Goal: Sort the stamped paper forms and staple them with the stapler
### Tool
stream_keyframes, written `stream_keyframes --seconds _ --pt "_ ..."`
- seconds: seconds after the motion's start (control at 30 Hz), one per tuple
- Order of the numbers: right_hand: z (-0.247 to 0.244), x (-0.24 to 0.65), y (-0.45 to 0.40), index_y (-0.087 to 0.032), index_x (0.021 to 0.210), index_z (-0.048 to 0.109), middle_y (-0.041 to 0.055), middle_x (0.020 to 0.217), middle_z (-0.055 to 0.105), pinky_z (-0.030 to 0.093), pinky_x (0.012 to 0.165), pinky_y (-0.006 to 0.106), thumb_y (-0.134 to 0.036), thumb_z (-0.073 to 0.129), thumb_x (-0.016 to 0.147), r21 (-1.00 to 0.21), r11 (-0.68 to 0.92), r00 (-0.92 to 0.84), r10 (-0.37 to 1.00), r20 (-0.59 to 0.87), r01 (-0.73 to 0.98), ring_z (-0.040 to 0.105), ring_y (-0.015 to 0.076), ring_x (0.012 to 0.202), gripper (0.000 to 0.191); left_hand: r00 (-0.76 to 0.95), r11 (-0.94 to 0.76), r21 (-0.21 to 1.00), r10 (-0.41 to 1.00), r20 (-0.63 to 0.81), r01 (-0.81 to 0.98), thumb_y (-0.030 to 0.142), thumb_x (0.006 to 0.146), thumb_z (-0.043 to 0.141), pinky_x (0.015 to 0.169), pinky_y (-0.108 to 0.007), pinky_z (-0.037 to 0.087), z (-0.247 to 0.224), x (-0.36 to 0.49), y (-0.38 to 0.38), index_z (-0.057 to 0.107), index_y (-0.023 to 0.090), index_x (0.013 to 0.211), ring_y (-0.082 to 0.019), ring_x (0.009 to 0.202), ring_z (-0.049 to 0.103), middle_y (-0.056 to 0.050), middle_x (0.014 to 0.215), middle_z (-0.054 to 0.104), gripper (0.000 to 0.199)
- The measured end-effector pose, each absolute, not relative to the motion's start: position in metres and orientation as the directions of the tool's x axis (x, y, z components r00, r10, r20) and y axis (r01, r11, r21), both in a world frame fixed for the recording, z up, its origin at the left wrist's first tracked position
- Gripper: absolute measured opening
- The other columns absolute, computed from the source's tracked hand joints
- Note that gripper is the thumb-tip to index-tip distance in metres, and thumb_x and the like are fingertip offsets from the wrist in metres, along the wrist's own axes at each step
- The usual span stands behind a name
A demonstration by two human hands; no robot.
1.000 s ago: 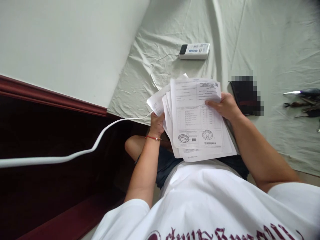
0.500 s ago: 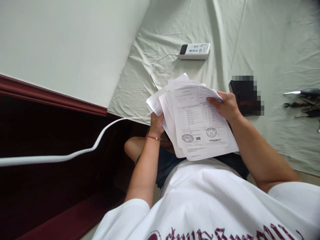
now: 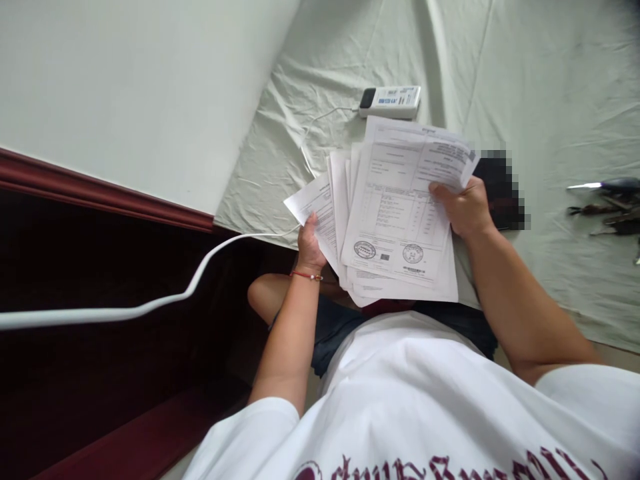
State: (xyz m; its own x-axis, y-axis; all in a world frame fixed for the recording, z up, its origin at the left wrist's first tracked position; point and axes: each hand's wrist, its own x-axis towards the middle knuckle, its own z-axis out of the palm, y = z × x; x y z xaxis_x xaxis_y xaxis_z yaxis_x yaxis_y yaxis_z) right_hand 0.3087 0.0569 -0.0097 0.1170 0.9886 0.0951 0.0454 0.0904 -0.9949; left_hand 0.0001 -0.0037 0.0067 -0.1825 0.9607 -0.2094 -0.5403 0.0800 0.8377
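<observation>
A fanned stack of printed papers (image 3: 395,207) is held above my lap, between both hands. The top sheet carries a table and two dark round stamps near its lower edge. My left hand (image 3: 311,247) grips the left sheets, thumb on top; its other fingers are hidden beneath. On the right edge, my right hand (image 3: 465,203) pinches the stack, thumb over the top sheet, which curls slightly at its upper right corner.
A white power bank (image 3: 393,101) lies beyond the papers on the pale green sheet (image 3: 540,87). A white cable (image 3: 190,283) crosses at left. A partly blurred black object (image 3: 495,193) sits beside my right hand. Dark-handled items (image 3: 615,200) lie far right.
The right hand has moved slightly right and the papers have risen and spread, so the top sheet lies flatter and more of it shows. The left hand has barely shifted.
</observation>
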Motion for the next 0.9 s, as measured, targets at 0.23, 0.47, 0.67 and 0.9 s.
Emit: stream_keyframes --seconds 0.23,0.47,0.67,0.9 --pt "-0.0079 0.3085 0.0568 -0.031 0.089 0.073 0.0074 0.101 0.079 0.064 0.080 0.051 -0.046 0.082 0.074 -0.997 0.077 0.179 0.981 0.080 0.022 0.074 0.0301 0.088 0.023 -0.133 0.064 0.825 0.977 -0.166 -0.561 0.064 0.096 0.057 0.124 -0.048 0.041 0.0157 0.0034 -0.0057 0.069 0.020 0.131 -0.034 0.152 0.044 -0.011 0.152 0.061 0.057" --pt "-0.0100 0.3101 0.0575 -0.030 0.091 0.074 0.0086 0.103 0.079 0.064 0.081 0.052 -0.053 0.081 0.076 -0.994 0.075 0.161 0.983 0.086 0.075 0.074 0.0327 0.093 0.028 -0.157 0.023 0.877 0.981 -0.111 -0.479 0.075 0.088 0.063 0.117 -0.048 0.048 0.0114 -0.0008 -0.0039 0.071 0.026 0.128 -0.035 0.148 0.050 -0.011 0.149 0.063 0.064" --pt "-0.0123 0.3115 0.0572 -0.030 0.092 0.076 0.0073 0.101 0.079 0.064 0.080 0.051 -0.053 0.081 0.077 -0.990 0.089 0.152 0.983 0.104 0.106 0.074 0.0321 0.094 0.028 -0.183 0.010 0.899 0.978 -0.100 -0.438 0.080 0.084 0.062 0.115 -0.047 0.049 0.0106 -0.0016 -0.0023 0.070 0.026 0.126 -0.035 0.146 0.052 -0.013 0.144 0.066 0.070" --pt "-0.0104 0.3131 0.0568 -0.029 0.092 0.075 0.0068 0.098 0.077 0.062 0.075 0.045 -0.050 0.080 0.077 -0.988 0.107 0.166 0.978 0.124 0.111 0.072 0.0290 0.089 0.026 -0.197 -0.001 0.905 0.976 -0.091 -0.425 0.082 0.084 0.060 0.114 -0.045 0.050 0.0142 0.0010 -0.0038 0.069 0.025 0.128 -0.034 0.146 0.051 -0.012 0.144 0.066 0.073"
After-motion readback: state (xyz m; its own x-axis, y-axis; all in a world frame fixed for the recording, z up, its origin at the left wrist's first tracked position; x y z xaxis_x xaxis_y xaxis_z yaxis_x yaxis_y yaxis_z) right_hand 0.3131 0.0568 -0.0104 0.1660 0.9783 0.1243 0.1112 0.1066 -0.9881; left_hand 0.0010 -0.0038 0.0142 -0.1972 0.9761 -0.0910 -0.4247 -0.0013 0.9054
